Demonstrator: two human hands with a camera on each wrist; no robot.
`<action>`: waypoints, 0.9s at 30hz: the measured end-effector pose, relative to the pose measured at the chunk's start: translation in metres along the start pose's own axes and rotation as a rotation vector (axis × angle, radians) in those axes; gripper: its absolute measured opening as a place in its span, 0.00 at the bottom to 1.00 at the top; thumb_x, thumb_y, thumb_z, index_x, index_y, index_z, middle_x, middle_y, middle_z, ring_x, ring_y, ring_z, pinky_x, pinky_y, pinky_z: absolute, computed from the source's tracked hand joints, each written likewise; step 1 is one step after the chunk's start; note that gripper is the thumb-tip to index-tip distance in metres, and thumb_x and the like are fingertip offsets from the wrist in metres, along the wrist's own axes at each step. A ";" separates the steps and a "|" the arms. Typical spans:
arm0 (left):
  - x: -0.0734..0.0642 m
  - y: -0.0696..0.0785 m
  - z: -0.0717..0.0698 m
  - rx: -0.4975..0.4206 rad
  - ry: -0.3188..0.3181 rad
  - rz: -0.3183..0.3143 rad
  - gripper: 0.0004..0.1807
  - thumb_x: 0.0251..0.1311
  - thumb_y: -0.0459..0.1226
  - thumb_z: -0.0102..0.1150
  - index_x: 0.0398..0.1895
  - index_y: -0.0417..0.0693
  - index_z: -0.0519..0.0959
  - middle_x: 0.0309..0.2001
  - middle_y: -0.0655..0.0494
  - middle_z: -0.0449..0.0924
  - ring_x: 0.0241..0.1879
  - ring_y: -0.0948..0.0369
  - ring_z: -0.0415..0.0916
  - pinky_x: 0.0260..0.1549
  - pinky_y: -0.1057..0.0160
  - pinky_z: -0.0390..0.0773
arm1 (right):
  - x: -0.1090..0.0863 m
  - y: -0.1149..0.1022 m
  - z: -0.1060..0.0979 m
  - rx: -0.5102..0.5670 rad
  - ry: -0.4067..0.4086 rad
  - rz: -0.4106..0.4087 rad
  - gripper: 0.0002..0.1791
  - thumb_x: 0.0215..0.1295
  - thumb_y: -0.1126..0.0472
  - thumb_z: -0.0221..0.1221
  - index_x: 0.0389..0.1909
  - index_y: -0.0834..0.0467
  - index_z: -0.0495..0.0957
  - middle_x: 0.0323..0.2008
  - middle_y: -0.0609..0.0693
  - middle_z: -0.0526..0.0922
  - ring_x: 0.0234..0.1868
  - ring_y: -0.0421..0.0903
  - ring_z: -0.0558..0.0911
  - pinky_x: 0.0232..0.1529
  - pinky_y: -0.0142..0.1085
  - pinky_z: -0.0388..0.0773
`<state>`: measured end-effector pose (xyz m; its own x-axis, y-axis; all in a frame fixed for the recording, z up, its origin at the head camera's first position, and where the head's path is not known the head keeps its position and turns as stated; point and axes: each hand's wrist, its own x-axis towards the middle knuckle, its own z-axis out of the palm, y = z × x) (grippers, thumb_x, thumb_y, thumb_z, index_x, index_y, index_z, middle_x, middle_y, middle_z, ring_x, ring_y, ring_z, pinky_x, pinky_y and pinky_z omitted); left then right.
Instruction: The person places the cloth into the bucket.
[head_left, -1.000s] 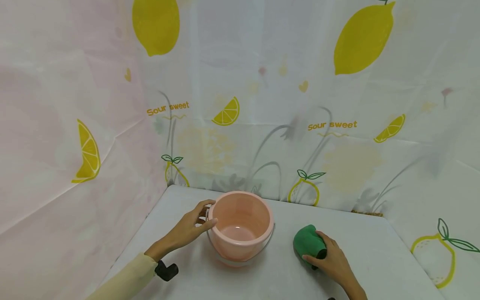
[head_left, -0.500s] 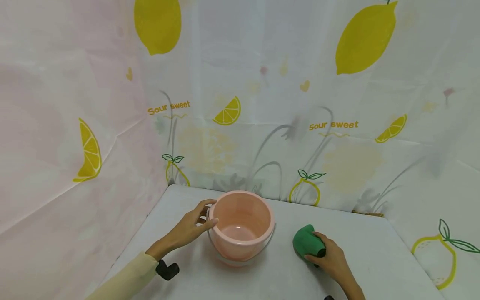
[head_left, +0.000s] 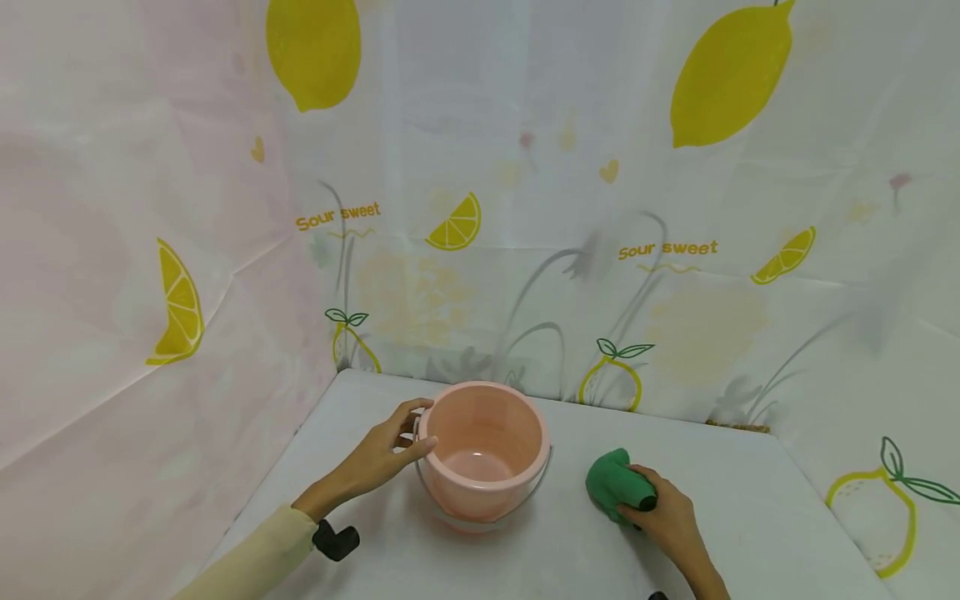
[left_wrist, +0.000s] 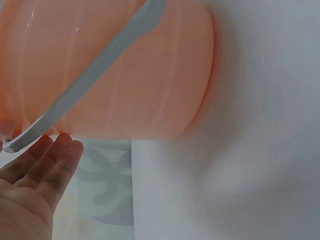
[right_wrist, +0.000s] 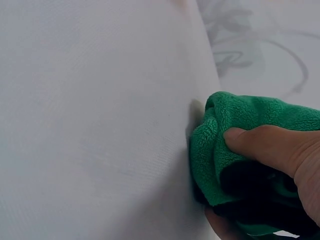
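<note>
A peach-pink bucket (head_left: 487, 508) stands upright on the white table, its thin grey handle (left_wrist: 85, 82) hanging down against the outer wall. My left hand (head_left: 378, 454) is at the bucket's left rim. In the head view the thumb overlaps the rim. The left wrist view shows fairly straight fingers (left_wrist: 60, 170), their tips at the outer wall near the handle's end. Right of the bucket, my right hand (head_left: 670, 518) grips a bunched green terry cloth (head_left: 617, 487) with black parts. The thumb (right_wrist: 255, 142) presses its green side; the other fingers are mostly hidden behind it.
The white tabletop (head_left: 570, 550) runs to the foot of a lemon-printed sheet (head_left: 540, 317) at the back. A pinkish sheet (head_left: 135, 283) rises at the left side. A black band with a small block (head_left: 336, 540) is on the left wrist.
My right hand has turned the green cloth slightly, so its black-tipped end points more to the right. The left hand and the bucket have stayed where they were.
</note>
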<state>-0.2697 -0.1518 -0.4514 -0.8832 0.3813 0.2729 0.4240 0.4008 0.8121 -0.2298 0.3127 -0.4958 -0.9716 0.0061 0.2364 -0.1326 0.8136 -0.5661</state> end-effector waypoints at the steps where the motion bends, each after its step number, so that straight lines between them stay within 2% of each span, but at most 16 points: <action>1: 0.000 0.000 0.000 -0.001 0.000 0.001 0.33 0.72 0.52 0.60 0.76 0.62 0.61 0.62 0.48 0.79 0.52 0.60 0.81 0.53 0.55 0.80 | 0.000 0.001 0.000 0.008 0.002 0.008 0.38 0.51 0.59 0.80 0.63 0.63 0.76 0.58 0.69 0.81 0.57 0.68 0.80 0.53 0.63 0.77; 11: 0.000 0.001 0.000 -0.005 -0.003 0.006 0.33 0.72 0.52 0.60 0.76 0.62 0.61 0.62 0.47 0.79 0.52 0.60 0.81 0.54 0.55 0.80 | -0.002 0.002 -0.005 0.054 -0.021 0.063 0.40 0.53 0.55 0.79 0.66 0.61 0.74 0.61 0.70 0.78 0.60 0.69 0.77 0.55 0.63 0.77; 19: 0.000 0.001 -0.001 -0.011 -0.009 0.000 0.33 0.72 0.51 0.60 0.76 0.61 0.61 0.61 0.48 0.79 0.52 0.60 0.81 0.54 0.55 0.80 | -0.004 -0.005 -0.013 0.085 -0.028 0.105 0.42 0.54 0.52 0.79 0.68 0.60 0.73 0.64 0.70 0.76 0.62 0.70 0.76 0.56 0.63 0.76; 27: 0.000 0.000 -0.001 -0.013 -0.010 -0.009 0.33 0.72 0.52 0.60 0.76 0.63 0.61 0.61 0.49 0.79 0.53 0.59 0.80 0.55 0.55 0.80 | -0.005 -0.010 -0.020 0.086 -0.012 0.096 0.42 0.55 0.52 0.78 0.68 0.60 0.73 0.64 0.70 0.76 0.63 0.70 0.75 0.56 0.64 0.75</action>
<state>-0.2698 -0.1527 -0.4507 -0.8849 0.3861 0.2607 0.4136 0.3934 0.8211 -0.2202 0.3165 -0.4758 -0.9829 0.0744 0.1686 -0.0544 0.7569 -0.6513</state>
